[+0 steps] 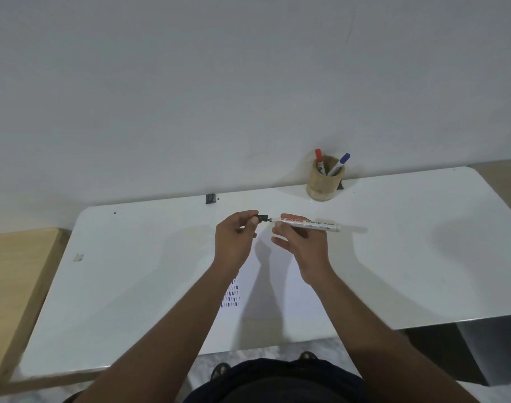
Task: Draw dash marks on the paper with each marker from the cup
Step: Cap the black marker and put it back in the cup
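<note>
Right hand (302, 245) gripped a white marker (312, 224) near its tip end, fingers clamped round the barrel, which lay level and pointed left. Left hand (234, 237) pinched the black cap (262, 219) between thumb and fingertips, just beside the tip (touching or apart, could not tell). Both were held above the middle of the table (132, 271). Paper (277, 301) lay below the hands toward the near edge, with rows of red, blue and dark dashes (231, 296) at its left side. Cup (325, 181) stood at the far edge, holding a red marker (320, 159) and a blue marker (339, 164).
</note>
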